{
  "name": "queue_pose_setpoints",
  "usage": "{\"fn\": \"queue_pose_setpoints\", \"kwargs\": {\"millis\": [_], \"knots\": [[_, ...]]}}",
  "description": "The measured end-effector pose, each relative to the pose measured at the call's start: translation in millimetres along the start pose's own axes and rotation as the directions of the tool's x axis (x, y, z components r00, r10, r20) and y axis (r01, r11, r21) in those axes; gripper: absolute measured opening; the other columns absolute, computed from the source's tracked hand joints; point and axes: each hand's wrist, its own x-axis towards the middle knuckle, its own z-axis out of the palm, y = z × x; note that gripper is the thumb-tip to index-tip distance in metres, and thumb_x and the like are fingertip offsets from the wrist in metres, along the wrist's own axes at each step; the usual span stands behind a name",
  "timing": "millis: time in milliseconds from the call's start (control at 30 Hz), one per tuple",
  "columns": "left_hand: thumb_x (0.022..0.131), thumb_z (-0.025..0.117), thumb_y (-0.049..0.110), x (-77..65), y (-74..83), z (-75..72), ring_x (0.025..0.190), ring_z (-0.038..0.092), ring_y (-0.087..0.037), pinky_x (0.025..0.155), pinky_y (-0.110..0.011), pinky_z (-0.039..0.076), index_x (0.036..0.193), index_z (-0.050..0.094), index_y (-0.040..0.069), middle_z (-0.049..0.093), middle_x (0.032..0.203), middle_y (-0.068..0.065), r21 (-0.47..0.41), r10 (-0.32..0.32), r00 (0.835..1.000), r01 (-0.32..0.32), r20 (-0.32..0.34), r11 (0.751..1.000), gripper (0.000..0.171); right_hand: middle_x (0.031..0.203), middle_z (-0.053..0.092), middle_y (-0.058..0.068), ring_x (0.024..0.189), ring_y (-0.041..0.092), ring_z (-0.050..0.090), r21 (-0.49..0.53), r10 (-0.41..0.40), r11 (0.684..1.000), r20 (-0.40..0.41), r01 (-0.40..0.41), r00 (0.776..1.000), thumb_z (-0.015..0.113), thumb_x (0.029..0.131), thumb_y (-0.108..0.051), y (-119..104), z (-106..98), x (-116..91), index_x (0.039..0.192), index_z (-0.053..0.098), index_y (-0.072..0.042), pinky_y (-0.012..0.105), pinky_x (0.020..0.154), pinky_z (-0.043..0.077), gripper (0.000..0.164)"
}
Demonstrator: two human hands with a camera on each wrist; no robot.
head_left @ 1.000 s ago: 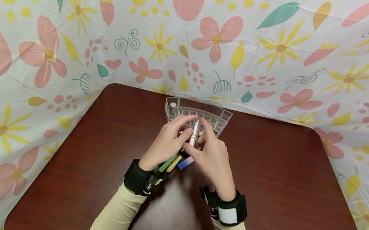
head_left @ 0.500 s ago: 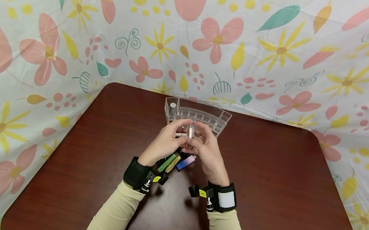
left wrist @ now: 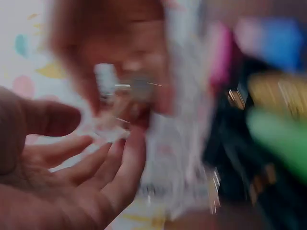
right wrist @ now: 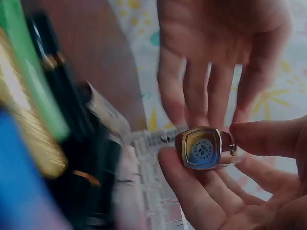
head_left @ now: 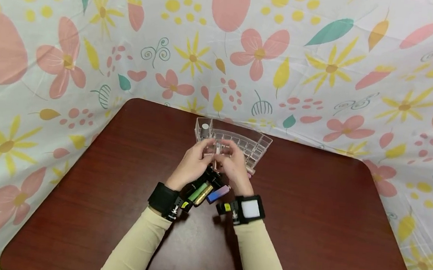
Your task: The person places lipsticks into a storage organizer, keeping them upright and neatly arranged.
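Note:
A small clear and silver tube, like a lipstick (head_left: 218, 148), is between the two hands, above the near edge of a clear acrylic organizer (head_left: 262, 146). My right hand (head_left: 235, 165) pinches it with thumb and fingers. In the right wrist view, the square, gold-rimmed end of the lipstick (right wrist: 201, 147) faces the camera and bears a round emblem. My left hand (head_left: 191, 165) is close on the other side, its fingers fairly straight and its thumb (left wrist: 60, 119) away from the tube. Whether the left fingertips touch the lipstick is blurred.
A tube with a grey top (head_left: 204, 130) stands in the organizer's back left compartment. Below the hands lie a green tube (head_left: 198, 191), a gold tube (head_left: 203, 194), a blue-and-pink tube (head_left: 218, 194) and black tubes (head_left: 214, 178). A floral cloth (head_left: 153, 15) hangs behind the table.
Both hands have moved slightly left with the lipstick, the right arm most. The lipstick has gone from tilted to nearly upright in the head view. The left thumb has come off it.

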Motion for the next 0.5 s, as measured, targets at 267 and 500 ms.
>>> {"fn": "queue_pose_setpoints", "kwargs": {"millis": [267,500], "knots": [[0.104,0.053,0.012,10.4,-29.1,11.8,0.149,0.033,-0.041,0.119,-0.055,0.033,0.153,0.044,0.005,0.038,0.159,-0.022,0.264,0.026,0.999,-0.013,-0.045,0.964,0.050,0.124,0.060,0.022,0.087,0.031,0.059,-0.021,-0.166,0.986,-0.117,0.165,0.979,0.057,0.093,0.007,-33.1,9.9,67.6,0.136,0.053,-0.006,0.026,0.062,0.044,0.045],[0.106,0.054,0.020,9.2,-41.1,14.2,0.152,0.029,-0.043,0.119,-0.060,0.031,0.153,0.044,0.005,0.035,0.161,-0.023,0.304,-0.009,1.000,0.012,-0.010,0.953,0.050,0.126,0.061,0.018,0.110,0.031,0.061,-0.045,-0.208,0.978,-0.143,0.204,0.968,0.055,0.096,0.007,-28.2,23.4,97.2,0.133,0.054,-0.004,0.034,0.077,0.045,0.039]]}}
